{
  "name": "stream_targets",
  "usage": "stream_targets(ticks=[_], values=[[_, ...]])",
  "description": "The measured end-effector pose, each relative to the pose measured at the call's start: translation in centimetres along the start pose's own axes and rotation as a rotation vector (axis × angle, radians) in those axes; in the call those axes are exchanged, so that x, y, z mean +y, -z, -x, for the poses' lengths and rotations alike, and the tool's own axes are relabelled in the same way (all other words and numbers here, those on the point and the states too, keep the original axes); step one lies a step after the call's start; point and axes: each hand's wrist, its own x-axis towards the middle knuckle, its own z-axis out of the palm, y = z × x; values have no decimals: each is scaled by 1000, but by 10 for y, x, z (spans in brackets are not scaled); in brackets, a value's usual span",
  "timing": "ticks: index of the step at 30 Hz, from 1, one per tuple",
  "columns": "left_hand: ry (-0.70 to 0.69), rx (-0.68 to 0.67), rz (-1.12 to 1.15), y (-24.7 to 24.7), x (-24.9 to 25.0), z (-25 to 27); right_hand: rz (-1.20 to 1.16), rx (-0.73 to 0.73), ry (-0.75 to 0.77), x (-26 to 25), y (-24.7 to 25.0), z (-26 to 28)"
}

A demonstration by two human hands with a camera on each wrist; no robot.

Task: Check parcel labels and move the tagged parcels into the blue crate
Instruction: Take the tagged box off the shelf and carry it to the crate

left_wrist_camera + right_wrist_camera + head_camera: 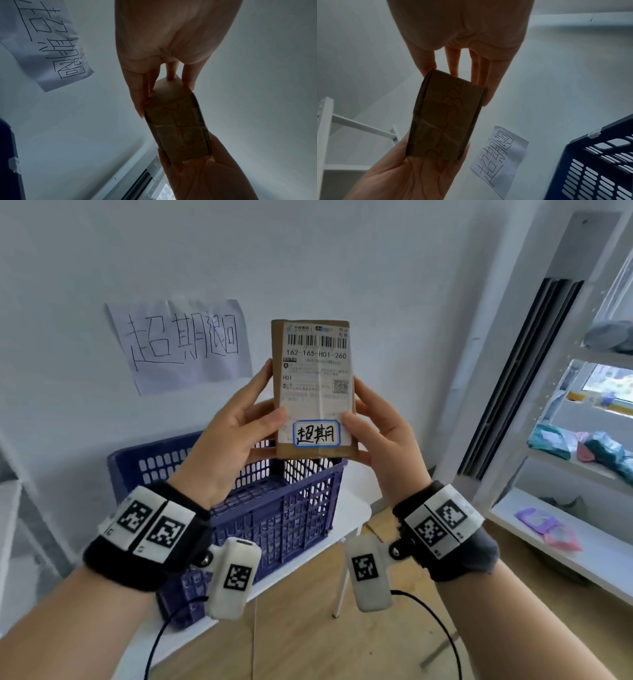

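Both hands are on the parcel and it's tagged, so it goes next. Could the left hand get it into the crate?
Probably yes: the left hand holds the parcel above the crate, whose open top shows nothing across it.

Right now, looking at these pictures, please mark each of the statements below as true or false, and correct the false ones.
1. Both hands hold the cardboard parcel. True: left hand and right hand grip its sides.
2. The parcel already lies in the blue crate. False: it is held up above the crate.
3. A handwritten tag sits at the bottom of the shipping label. True.
4. The paper sign lies on the floor. False: it is stuck to the wall.
5. The crate stands on the shelf. False: it stands on a white table.
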Motion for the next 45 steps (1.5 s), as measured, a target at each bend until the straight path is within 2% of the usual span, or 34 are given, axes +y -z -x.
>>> stream_targets(ticks=[5,17,24,27,36,39,45], values=[[14,69,-48,17,-14,-49,-24,-57,-14,26,1,-65],[-31,330,-211,79,-39,-175,-154,-326,38,86,-26,-252],[39,450,-257,105,-87,-236,-229,-426,-57,146,-34,-331],[116,504,-247,116,-117,-242,-234,-475,-147,181,-41,-344],[359,532,-286,128,-209,-232,-129,-569,-368,282,-45,-345],[421,525,-292,128,-234,-225,3,-581,-445,302,-41,-339],[596,403,-312,129,-284,-205,372,-735,-626,336,-34,-326]])
